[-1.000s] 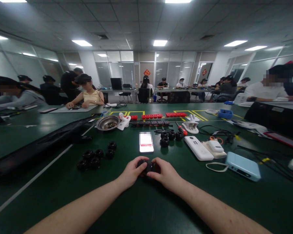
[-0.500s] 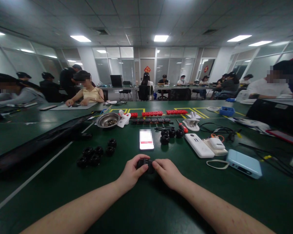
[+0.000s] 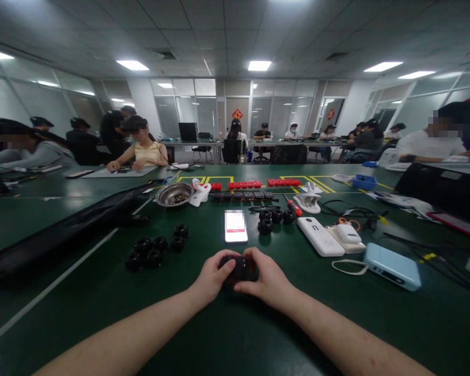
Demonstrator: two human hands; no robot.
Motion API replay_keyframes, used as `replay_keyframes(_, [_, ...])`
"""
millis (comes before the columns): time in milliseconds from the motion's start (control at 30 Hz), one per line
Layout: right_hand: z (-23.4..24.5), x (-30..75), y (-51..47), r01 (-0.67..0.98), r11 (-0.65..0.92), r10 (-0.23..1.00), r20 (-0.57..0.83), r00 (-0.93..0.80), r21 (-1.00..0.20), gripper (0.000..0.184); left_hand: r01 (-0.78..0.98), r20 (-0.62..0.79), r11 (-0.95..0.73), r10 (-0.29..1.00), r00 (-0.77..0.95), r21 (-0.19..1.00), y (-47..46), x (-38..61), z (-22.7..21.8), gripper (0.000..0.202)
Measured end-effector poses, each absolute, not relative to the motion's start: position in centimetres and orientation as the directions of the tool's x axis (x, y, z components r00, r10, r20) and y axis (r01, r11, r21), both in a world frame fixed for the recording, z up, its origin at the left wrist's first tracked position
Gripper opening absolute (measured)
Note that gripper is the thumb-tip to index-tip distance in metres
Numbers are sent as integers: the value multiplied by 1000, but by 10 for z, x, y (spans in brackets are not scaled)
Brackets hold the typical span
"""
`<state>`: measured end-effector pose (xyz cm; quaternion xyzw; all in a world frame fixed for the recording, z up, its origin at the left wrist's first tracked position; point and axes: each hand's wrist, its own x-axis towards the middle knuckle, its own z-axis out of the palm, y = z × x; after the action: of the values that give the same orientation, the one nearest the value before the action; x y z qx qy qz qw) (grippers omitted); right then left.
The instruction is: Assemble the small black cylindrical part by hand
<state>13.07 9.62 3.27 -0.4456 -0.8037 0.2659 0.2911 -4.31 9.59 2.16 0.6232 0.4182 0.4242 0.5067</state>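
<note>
My left hand (image 3: 212, 275) and my right hand (image 3: 267, 279) meet over the green table (image 3: 235, 334) and both grip one small black round part (image 3: 239, 267), fingers curled round it. A phone (image 3: 235, 226) with a lit screen lies just beyond them. Several black round parts (image 3: 155, 249) sit to the left, and a few more black round parts (image 3: 273, 218) lie right of the phone.
A metal bowl (image 3: 175, 195), red strips (image 3: 245, 184) and a red-handled screwdriver (image 3: 293, 206) lie farther back. White devices (image 3: 319, 235), a light blue box (image 3: 391, 266) and cables (image 3: 352, 211) are at the right. A long black bag (image 3: 62, 230) lies left. Other people sit at tables around.
Both hands stay on the black part; their fingers have shifted round it, the right hand closing further over it. The view has tilted slightly.
</note>
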Motion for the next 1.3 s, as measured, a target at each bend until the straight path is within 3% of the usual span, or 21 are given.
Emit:
replay_keyframes(167, [34,132,96,550,477,854,215,-473,-686,22,116,177,-214,947,267,970,89,-45,22,43])
replay_keyframes(333, [33,133,100,580,442,871,173,-459,-684,30,157,171,-225,938,300,961,91,-47,24,36])
replay_keyframes(467, [32,133,102,605,407,893,156,-423,-684,22,137,74,-122,948,309,983,100,-45,18,41])
replay_keyframes(633, [34,133,99,606,416,891,171,-420,-678,43,123,67,-108,953,296,987,102,-44,16,40])
replay_keyframes(767, [34,134,98,601,413,889,159,-430,-684,24,150,161,-209,946,282,966,93,-46,22,38])
replay_keyframes(900, [33,134,100,582,436,873,165,-460,-686,29,182,225,-285,930,292,941,89,-47,26,39])
replay_keyframes(1000, [34,133,99,584,440,875,179,-450,-682,15,169,205,-260,937,284,951,93,-47,24,39])
replay_keyframes(1133, [36,132,96,601,434,885,194,-423,-671,44,120,122,-159,955,269,980,100,-45,18,38])
replay_keyframes(1200, [35,132,96,610,413,895,178,-409,-676,47,93,103,-131,960,262,987,100,-44,17,37])
replay_keyframes(1300, [33,133,99,618,376,907,139,-397,-691,29,61,93,-113,960,262,992,97,-44,19,38])
